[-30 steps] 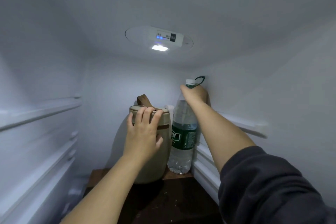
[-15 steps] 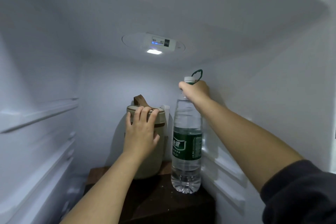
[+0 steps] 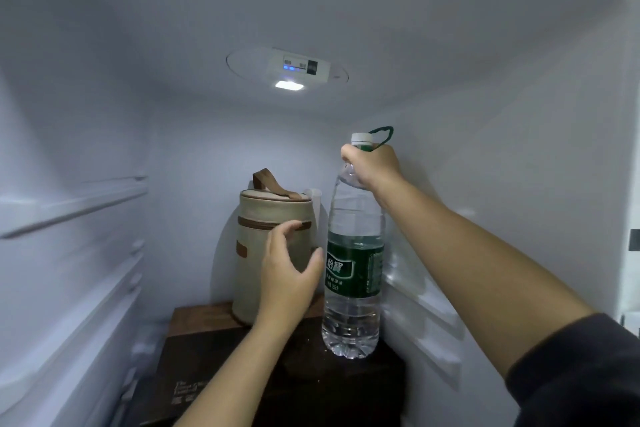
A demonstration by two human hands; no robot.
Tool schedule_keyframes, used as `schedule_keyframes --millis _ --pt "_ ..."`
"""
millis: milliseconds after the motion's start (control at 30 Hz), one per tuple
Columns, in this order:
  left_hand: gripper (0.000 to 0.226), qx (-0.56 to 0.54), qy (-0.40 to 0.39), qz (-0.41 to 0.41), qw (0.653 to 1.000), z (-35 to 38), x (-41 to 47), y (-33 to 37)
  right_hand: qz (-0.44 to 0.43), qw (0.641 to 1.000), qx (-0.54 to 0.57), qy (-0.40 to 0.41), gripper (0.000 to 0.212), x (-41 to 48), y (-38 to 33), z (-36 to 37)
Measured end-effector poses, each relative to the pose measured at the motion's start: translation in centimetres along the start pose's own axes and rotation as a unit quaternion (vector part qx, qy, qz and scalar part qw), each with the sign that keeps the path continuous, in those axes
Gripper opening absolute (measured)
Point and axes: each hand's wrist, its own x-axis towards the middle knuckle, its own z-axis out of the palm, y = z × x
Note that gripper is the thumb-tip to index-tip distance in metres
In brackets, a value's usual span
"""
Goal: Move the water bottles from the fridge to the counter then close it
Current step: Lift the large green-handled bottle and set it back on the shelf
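Early stage: the bottle [image 3: 353,270] is inside the fridge [image 3: 104,114], upright on the dark box [image 3: 311,374], its neck clenched in the right grip [image 3: 372,165]. The left grip [image 3: 287,274] hangs spread and empty before the bag [image 3: 263,218]. Carrying to the worktop and shutting the door are not yet done.

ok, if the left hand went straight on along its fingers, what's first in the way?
Probably the beige zip bag: the left hand points at its side wall near the zip. Depth is unclear; the two may be touching.
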Motion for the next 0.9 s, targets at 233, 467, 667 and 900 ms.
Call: schedule_keyframes --millis 233,467,667,900 --pt "0.089 0.052 -0.124 -0.049 0.99 2.7 -1.4 0.5 -0.029 0.999 0.013 0.015 0.016 -0.9 0.0 -1.3" --pt "0.096 -0.075 -0.273 -0.151 0.947 4.1 -2.8 -2.3 -0.05 0.998 0.0 0.033 0.019 -2.0 -0.2 -2.7" --pt "0.11 -0.046 -0.328 -0.142 0.933 3.1 -3.5 -3.1 -0.085 0.995 0.02 0.043 0.011 -4.1 -0.9 -3.1" --pt "0.095 -0.06 -0.276 -0.141 0.949 -0.8 -3.9 -0.4 -0.106 0.986 0.105 0.076 0.008 -7.6 -3.0 -4.4"
